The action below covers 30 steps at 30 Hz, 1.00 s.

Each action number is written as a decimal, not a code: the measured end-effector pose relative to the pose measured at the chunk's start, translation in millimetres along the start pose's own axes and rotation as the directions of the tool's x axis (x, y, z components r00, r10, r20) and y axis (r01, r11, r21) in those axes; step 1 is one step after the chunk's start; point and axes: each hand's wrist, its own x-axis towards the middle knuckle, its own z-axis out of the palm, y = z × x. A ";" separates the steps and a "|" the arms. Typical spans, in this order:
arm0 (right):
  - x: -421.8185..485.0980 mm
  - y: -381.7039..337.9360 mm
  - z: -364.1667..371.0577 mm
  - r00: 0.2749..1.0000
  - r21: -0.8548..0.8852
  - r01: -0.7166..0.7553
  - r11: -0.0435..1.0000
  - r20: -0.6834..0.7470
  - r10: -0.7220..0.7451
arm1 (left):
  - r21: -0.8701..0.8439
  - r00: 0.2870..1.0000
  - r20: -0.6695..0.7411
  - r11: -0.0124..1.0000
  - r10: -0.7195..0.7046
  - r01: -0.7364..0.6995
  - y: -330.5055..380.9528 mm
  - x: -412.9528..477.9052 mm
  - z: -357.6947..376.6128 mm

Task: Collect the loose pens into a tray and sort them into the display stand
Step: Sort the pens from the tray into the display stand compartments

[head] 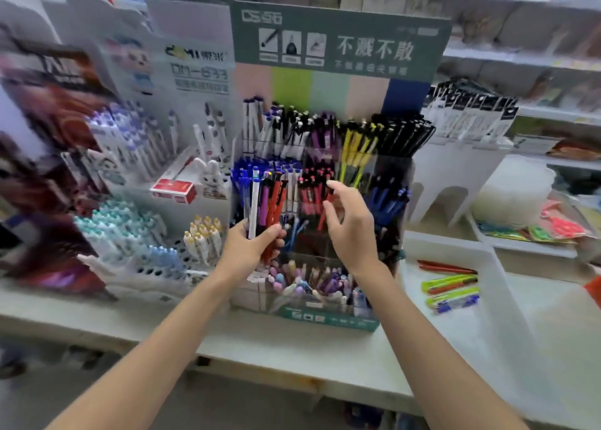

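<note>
Nearest the lens, two bare forearms rise from the lower edge and cross the pale bench [292, 342]. At right on the bench I note a white tray [471, 342], its near end blurred. Loose pens [450, 283] lie flat in its far half: red ones farthest back, then yellow-green, then blue.

Just left of the tray is the stand [325, 320], a tiered, clear-walled unit with a green base strip. Its lowest, front row holds pastel and purple pens.

Above that row, the left hand [250, 244] is clamped round a bundle [268, 198] of upright pens. White, pink, red and dark barrels fan out in front of the stand's blue-pen compartment. The right hand [353, 224] is raised beside it, the two hands apart. Its thumb and forefinger pinch a red pen [325, 211], tilted, before the compartment of red-and-black pens in the middle tier. I cannot tell whether that pen's tip rests inside the compartment.

Farther back, the top tier carries white, black, purple, yellow and black pens in separate cells. Behind them rises a green header [338, 39] printed with white characters over pastel colour bands.

To the left of the stand, side displays [130, 156] hold white and light-blue pens, much blurred, and a small red box [174, 190] lies among them. To the right, a white rack [455, 169] bears dark-capped packets. Shelves [487, 55] of blurred stock close the background.
</note>
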 end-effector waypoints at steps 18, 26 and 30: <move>0.0 -46.2 1.7 0.923 0.281 -0.373 0.884 0.213 0.322 | -0.102 0.956 0.285 0.989 -0.076 0.109 -12.7 13.5 15.2; 10.7 -10.4 -24.7 0.936 0.148 -0.266 0.952 -0.196 0.292 | -0.029 0.963 0.248 0.993 -0.102 0.113 -19.8 18.0 -0.1; -14.6 -2.7 5.5 0.992 -0.115 -0.113 0.987 0.040 0.119 | -0.064 0.948 0.289 0.985 -0.134 0.159 -23.2 15.9 -4.7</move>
